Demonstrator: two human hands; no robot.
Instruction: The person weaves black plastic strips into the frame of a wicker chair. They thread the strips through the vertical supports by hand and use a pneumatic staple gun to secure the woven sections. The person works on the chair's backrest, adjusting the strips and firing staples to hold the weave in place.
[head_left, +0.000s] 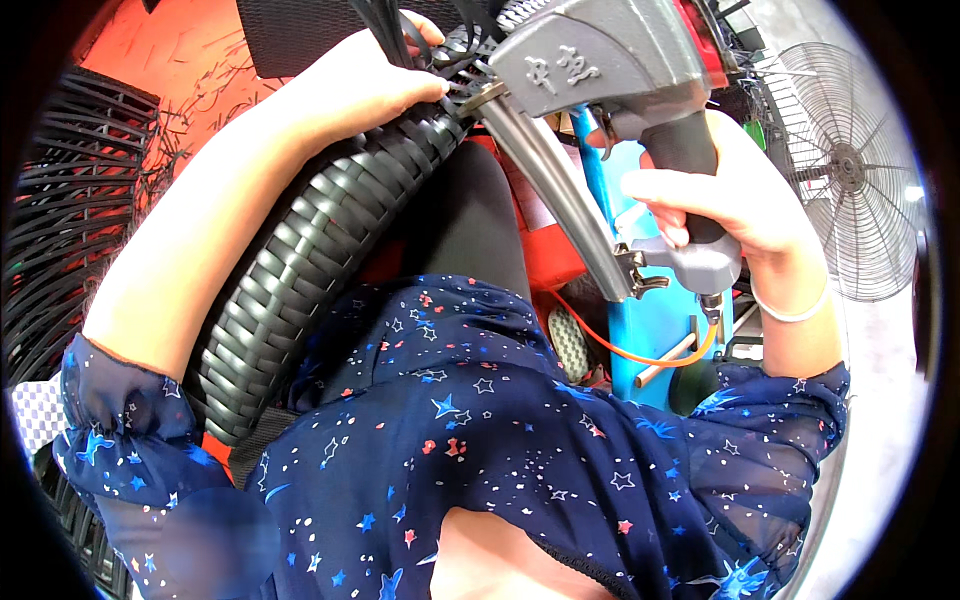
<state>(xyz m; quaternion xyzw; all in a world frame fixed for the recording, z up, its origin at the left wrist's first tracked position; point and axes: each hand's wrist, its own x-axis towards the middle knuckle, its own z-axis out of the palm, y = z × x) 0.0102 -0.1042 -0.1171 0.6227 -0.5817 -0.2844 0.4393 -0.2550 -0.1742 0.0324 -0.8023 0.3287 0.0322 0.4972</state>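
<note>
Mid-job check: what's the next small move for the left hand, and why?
I'd probably ease the left thumb slightly back from the nose of the grey air tool. Its tip lies close beside that nose, where the black strips meet the woven piece, while the right hand grips the handle just behind the trigger.

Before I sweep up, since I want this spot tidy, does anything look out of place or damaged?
Yes: black scraps lie scattered at odd angles across the orange surface at the upper left, so that patch looks messy. The woven black piece shows no plain damage.
</note>
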